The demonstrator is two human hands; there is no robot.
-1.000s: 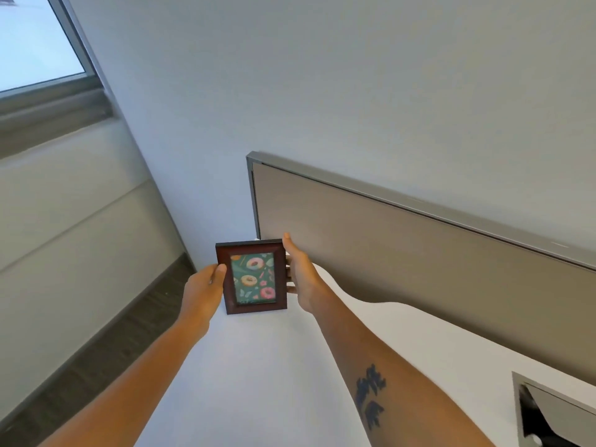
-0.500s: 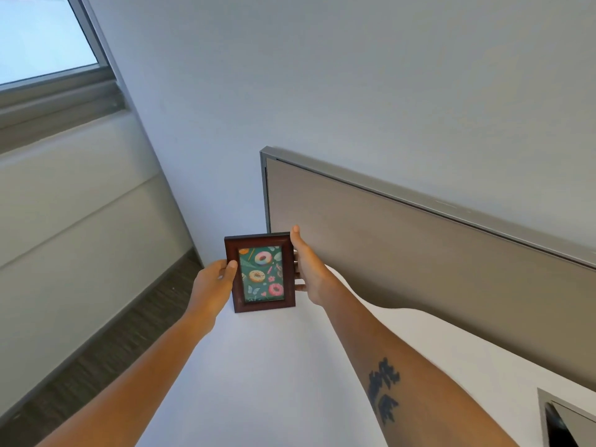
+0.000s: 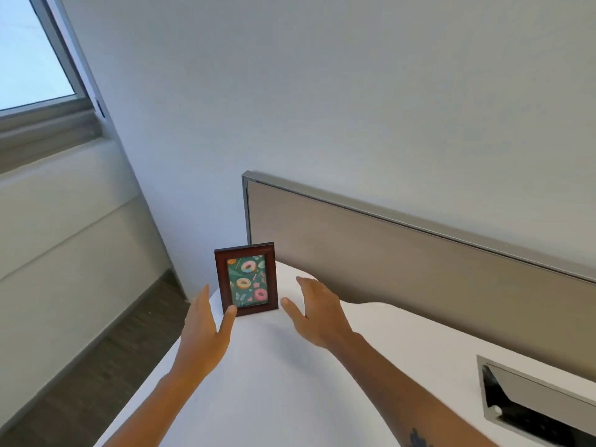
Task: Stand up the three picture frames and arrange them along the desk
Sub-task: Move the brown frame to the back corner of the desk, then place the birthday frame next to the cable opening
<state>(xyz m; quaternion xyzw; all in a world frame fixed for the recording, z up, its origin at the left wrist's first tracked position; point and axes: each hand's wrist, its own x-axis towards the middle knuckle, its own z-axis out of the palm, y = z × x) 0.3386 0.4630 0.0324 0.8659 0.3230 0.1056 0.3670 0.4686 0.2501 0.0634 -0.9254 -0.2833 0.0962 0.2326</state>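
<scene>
Donut frame (image 3: pixel 246 279) now stands alone on the surface (image 3: pixel 290 366); I've let go. Left hand (image 3: pixel 203 330) and right hand (image 3: pixel 317 312) fingers spread apart, so one's placed.

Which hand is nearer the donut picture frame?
Left. The left hand has its thumb overlapping the picture frame at its lower left corner; the right hand hangs open, apart, to its right.

Picture frame (image 3: pixel 246 279) stands upright on desk (image 3: pixel 290 382), at its far-left corner, just before the partition panel's (image 3: pixel 403 262) left end. Left hand (image 3: pixel 203 333) left of frame, right hand (image 3: pixel 317 312) right. Cable cutout (image 3: pixel 535 403) far right of frame.
</scene>
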